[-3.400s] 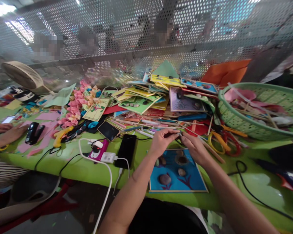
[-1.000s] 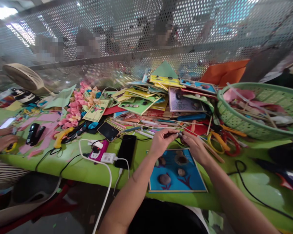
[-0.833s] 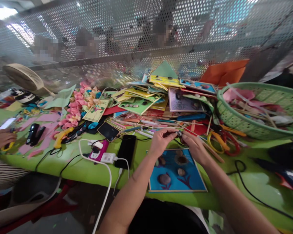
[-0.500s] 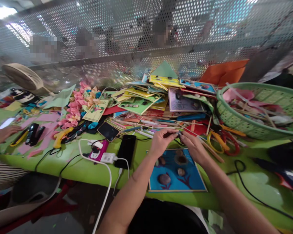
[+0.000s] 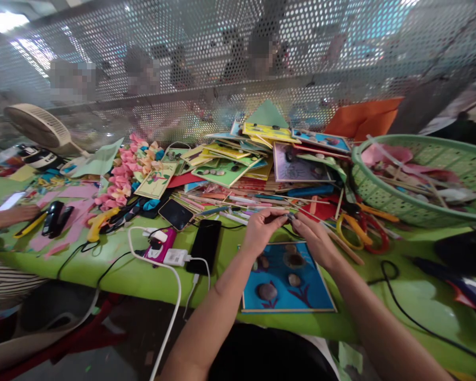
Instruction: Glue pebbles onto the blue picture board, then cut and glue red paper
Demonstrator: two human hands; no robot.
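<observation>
Pinching between their thumbs and fingertips, the left hand (image 5: 262, 228) and right hand (image 5: 312, 234) share a small dark piece (image 5: 290, 216), too hidden to identify; both are nearly closed, with only the fingertips on it. So fine a grip probably suits its size, leaving each side free to be worked. Taking the piece as the clock's centre, the blue board (image 5: 317, 297) lies flat at six, below the hands, likely so its stones (image 5: 267, 291) stay level and close by. Stacked cards (image 5: 226, 172) stand at eleven, a basket (image 5: 375, 188) between two and three, a phone (image 5: 204, 246) at eight.

Compared with 0.8 seconds ago, both hands have barely shifted. At nine, a co-worker's hand (image 5: 24, 213) has let go of the yellow cutter (image 5: 30, 225), which now lies beside the stapler (image 5: 52, 218) on the counter (image 5: 115, 278).
</observation>
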